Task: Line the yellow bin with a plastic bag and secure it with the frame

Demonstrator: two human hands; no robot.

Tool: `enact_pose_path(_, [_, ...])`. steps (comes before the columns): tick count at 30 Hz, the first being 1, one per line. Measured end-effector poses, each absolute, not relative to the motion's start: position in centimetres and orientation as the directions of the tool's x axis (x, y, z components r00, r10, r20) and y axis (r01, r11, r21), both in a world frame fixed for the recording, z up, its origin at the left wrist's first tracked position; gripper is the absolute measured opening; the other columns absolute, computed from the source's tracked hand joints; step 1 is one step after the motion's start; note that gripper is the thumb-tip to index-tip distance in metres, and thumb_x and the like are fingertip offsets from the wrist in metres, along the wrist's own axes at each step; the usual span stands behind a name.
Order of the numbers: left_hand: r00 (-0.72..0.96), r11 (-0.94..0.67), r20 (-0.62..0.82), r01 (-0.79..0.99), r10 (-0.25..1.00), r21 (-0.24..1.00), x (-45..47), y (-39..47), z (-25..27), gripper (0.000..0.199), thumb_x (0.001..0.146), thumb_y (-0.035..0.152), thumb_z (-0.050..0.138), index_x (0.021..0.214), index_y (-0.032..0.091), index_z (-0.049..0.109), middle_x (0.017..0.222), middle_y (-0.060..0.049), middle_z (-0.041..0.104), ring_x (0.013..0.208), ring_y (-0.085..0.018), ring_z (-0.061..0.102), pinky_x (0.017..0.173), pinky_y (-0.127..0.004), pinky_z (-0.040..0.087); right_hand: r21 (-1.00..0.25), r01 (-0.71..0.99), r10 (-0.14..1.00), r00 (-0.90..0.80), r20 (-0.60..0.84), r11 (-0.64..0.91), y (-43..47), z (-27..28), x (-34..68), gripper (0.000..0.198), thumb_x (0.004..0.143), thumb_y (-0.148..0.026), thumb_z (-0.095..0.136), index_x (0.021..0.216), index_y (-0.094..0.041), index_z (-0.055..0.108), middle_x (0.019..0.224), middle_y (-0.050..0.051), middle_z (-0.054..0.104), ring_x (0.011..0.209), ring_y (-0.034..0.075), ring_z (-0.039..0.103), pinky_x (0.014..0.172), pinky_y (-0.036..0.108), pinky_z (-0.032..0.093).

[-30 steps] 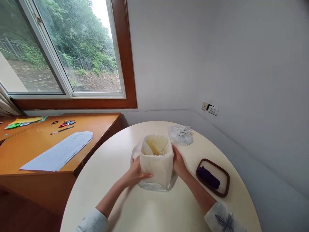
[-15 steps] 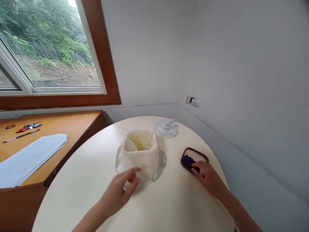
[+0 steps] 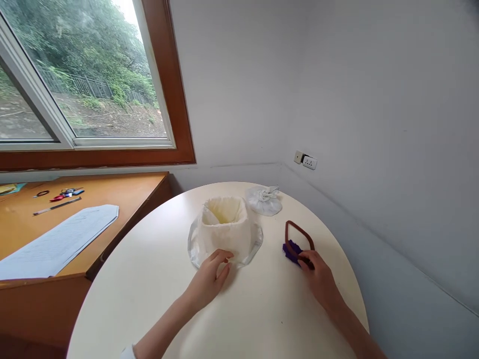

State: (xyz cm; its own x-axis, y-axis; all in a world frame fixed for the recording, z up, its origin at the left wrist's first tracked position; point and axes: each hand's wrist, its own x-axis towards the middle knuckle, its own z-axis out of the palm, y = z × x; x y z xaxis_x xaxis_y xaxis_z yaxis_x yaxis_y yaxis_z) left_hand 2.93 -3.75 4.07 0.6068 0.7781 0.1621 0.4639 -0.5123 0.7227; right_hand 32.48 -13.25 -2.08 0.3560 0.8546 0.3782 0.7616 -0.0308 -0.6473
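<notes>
The right hand (image 3: pixel 320 276) pinches the tilted brown frame (image 3: pixel 299 229) over purple cloth (image 3: pixel 289 254). The left hand (image 3: pixel 209 280), fingers parted, is beside the white container (image 3: pixel 224 237).

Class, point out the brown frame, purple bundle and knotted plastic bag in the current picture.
Brown frame (image 3: pixel 300 230): head view, on its far rail.
Purple bundle (image 3: pixel 289 254): head view, on its left part.
Knotted plastic bag (image 3: pixel 264 205): head view, on its body below the knot.

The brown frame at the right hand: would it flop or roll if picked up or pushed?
Probably stiff: the brown frame shows a clear, round-cornered outline while the right hand grips its near side. It is likely light, being a narrow band around an open middle. Its fairly straight sides should make it slide rather than roll.
</notes>
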Motion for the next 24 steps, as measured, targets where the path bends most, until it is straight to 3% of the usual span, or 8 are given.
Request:
enact_pose_path(3, [0.567,-0.406,0.133,0.390,0.813,0.826,3.0,-4.9,5.0,0.026,0.088,0.036,0.037,0.093,0.020,0.056,0.095,-0.008,0.060,0.089,-0.020,0.056,0.079,-0.034,0.047,-0.726,0.688,0.810,0.434,0.393,-0.017,-13.5,-0.7,31.6,0.021,0.086,-0.033,0.043,0.094,-0.019,0.054,0.090,0.007,0.061,0.076,0.018,0.059,0.064,0.032,0.051])
enact_pose_path(6, [0.575,-0.246,0.050,0.269,0.817,0.931,3.6,-6.2,5.4,0.029,0.087,0.040,0.040,0.092,0.018,0.058,0.087,-0.007,0.060,0.085,-0.020,0.057,0.081,-0.035,0.047,-0.639,0.757,0.707,0.378,0.598,0.135,-14.1,0.5,29.9,0.014,0.086,-0.026,0.046,0.094,-0.019,0.054,0.090,0.007,0.059,0.082,0.018,0.058,0.068,0.032,0.051])
enact_pose_path(11, [0.705,0.035,0.044,-0.098,0.708,0.995,5.7,-8.6,5.8,0.049,0.080,0.042,0.056,0.123,0.021,0.044,0.109,-0.011,0.057,0.102,-0.023,0.055,0.093,-0.041,0.041,-0.372,0.822,0.607,0.041,0.794,0.431,-15.6,1.8,25.4,0.020,0.082,-0.008,0.049,0.099,-0.017,0.054,0.090,0.008,0.058,0.088,0.017,0.056,0.076,0.031,0.049])
enact_pose_path(15, [0.705,0.068,0.112,-0.222,0.701,0.973,6.6,-9.6,7.1,0.026,0.084,0.036,0.052,0.101,0.017,0.056,0.096,-0.010,0.060,0.096,-0.021,0.056,0.086,-0.039,0.046,-0.246,0.783,0.597,-0.190,0.780,0.571,-16.7,2.8,22.9,0.029,0.080,-0.004,0.050,0.106,-0.015,0.054,0.089,0.008,0.061,0.087,0.017,0.057,0.076,0.032,0.049])
enact_pose_path(18, [0.620,-0.012,0.145,-0.212,0.771,0.977,6.1,-8.9,8.5,0.022,0.087,0.035,0.047,0.087,0.015,0.056,0.071,-0.004,0.060,0.076,-0.017,0.059,0.080,-0.036,0.047,-0.136,0.820,0.504,-0.203,0.839,0.555,-16.9,3.4,23.6,0.035,0.076,-0.004,0.055,0.109,-0.016,0.054,0.092,0.008,0.061,0.091,0.019,0.056,0.079,0.036,0.047])
enact_pose_path(21, [0.505,0.007,0.112,-0.227,0.856,0.974,5.0,-7.0,10.3,0.021,0.085,0.037,0.048,0.083,0.016,0.052,0.052,0.003,0.049,0.059,-0.014,0.056,0.069,-0.032,0.047,-0.200,0.859,0.428,-0.024,0.903,0.471,-15.7,3.2,26.6,0.031,0.077,-0.006,0.051,0.105,-0.019,0.054,0.089,0.007,0.059,0.087,0.019,0.056,0.074,0.036,0.046])
enact_pose_path(22, [0.480,0.031,0.084,-0.227,0.873,0.973,4.6,-6.3,11.0,0.021,0.085,0.037,0.048,0.081,0.017,0.051,0.049,0.004,0.047,0.057,-0.014,0.054,0.064,-0.030,0.046,-0.263,0.871,0.454,0.052,0.889,0.415,-15.0,2.9,27.7,0.028,0.079,-0.008,0.049,0.104,-0.020,0.053,0.089,0.007,0.058,0.087,0.019,0.056,0.073,0.036,0.047])
enact_pose_path(24, [0.443,0.061,0.050,-0.233,0.895,0.971,3.9,-4.9,12.4,0.019,0.083,0.034,0.050,0.074,0.017,0.049,0.050,0.005,0.044,0.054,-0.012,0.050,0.059,-0.027,0.044,-0.353,0.918,0.674,0.144,0.725,0.183,-13.3,1.7,29.9,0.023,0.083,-0.019,0.047,0.106,-0.020,0.053,0.097,0.008,0.059,0.092,0.022,0.055,0.078,0.040,0.046])
